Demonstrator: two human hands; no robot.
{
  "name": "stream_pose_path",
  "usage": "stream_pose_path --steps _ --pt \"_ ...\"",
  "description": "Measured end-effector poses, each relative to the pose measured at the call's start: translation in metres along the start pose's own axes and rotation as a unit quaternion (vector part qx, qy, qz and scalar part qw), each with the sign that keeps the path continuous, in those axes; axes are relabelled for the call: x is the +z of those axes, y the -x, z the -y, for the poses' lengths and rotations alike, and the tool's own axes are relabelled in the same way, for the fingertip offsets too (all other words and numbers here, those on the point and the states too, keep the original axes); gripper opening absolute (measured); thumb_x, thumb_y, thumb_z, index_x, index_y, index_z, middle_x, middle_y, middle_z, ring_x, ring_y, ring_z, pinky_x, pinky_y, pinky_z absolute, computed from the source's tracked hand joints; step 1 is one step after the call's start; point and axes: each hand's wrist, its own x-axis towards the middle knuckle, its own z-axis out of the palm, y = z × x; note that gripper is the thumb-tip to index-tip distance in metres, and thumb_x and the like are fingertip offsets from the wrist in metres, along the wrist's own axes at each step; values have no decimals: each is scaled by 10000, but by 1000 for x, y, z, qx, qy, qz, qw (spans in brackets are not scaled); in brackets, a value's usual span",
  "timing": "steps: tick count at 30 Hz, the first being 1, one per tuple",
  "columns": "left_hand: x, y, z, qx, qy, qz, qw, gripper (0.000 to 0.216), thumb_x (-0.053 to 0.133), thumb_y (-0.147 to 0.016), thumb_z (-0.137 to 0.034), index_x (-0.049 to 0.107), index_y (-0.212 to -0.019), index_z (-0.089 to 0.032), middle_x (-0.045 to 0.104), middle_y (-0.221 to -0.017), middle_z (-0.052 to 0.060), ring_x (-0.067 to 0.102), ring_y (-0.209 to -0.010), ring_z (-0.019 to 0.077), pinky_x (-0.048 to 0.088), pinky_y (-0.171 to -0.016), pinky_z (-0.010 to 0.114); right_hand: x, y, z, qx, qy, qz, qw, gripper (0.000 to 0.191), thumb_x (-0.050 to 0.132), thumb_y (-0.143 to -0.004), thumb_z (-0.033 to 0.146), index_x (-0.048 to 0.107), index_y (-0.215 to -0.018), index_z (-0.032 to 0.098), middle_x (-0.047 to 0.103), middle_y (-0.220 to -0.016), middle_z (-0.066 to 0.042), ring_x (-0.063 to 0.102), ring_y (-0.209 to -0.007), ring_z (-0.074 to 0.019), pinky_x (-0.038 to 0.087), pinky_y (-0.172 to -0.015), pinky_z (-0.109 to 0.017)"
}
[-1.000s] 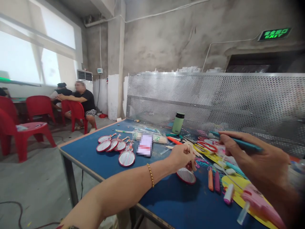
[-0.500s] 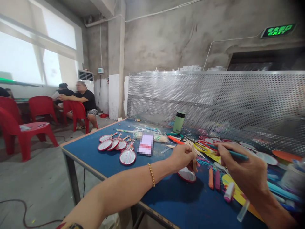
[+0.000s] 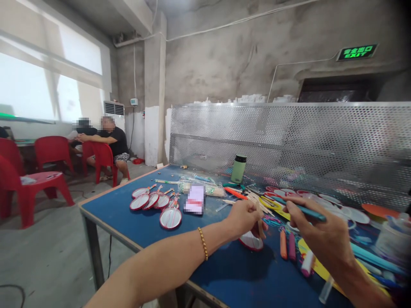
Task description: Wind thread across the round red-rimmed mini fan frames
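My left hand (image 3: 244, 218) is closed on the wooden stick handle (image 3: 259, 219) of a small round red-rimmed paddle (image 3: 251, 241), which rests on the blue table (image 3: 128, 214). To its right, a little above the table, my right hand (image 3: 317, 233) grips a teal pen-like stick (image 3: 303, 208) that points left. Orange and purple sticks (image 3: 287, 245) lie on the table between and below the two hands. Several finished red-rimmed paddles (image 3: 154, 202) lie in a group at the table's left part.
A green bottle (image 3: 238, 168) stands at the back by a perforated metal screen (image 3: 289, 137). Coloured rings, sticks and yellow sheets crowd the table's right side. Red plastic chairs (image 3: 28, 179) and seated people (image 3: 105, 139) are off to the left.
My right hand has moved down and left toward the left hand with the teal stick. The left hand has stayed on the paddle handle. The view has shifted slightly.
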Motion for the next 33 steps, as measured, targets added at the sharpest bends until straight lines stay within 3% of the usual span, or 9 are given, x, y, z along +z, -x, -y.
stream_pose_path --steps 7,14,22,28,33 --pt "2 1 0 -2 3 -5 1000 156 461 -851 -103 468 -708 -163 599 -514 -29 558 -354 99 448 -413 190 3 5 0 74 -69 16 995 288 664 -811 453 733 -877 181 677 -716 -39 594 -551 -148 473 -499 -244" --pt "1 1 0 -2 3 -10 1000 153 494 -874 -111 493 -726 -153 607 -529 -31 556 -355 87 444 -414 180 4 9 1 88 -79 24 993 282 660 -834 443 726 -897 175 637 -665 -32 601 -590 -158 455 -493 -235" --pt "1 1 -1 5 -6 -22 1000 189 485 -874 -112 479 -692 -161 610 -536 -23 571 -380 98 451 -431 196 4 10 -1 78 -81 33 993 262 658 -860 427 725 -911 179 632 -644 -13 550 -520 -125 458 -508 -241" --pt "4 5 -1 33 -3 -23 999 193 573 -852 -205 514 -676 -155 628 -548 -10 569 -376 96 435 -403 182 1 11 10 36 -88 35 995 249 614 -897 396 704 -856 167 581 -578 15 517 -471 -110 426 -474 -237" --pt "6 8 0 46 0 -15 999 191 552 -858 -208 511 -676 -166 617 -518 -18 559 -359 101 428 -374 185 2 14 16 27 -93 51 994 245 588 -915 374 689 -863 157 608 -633 4 524 -476 -107 437 -479 -243"
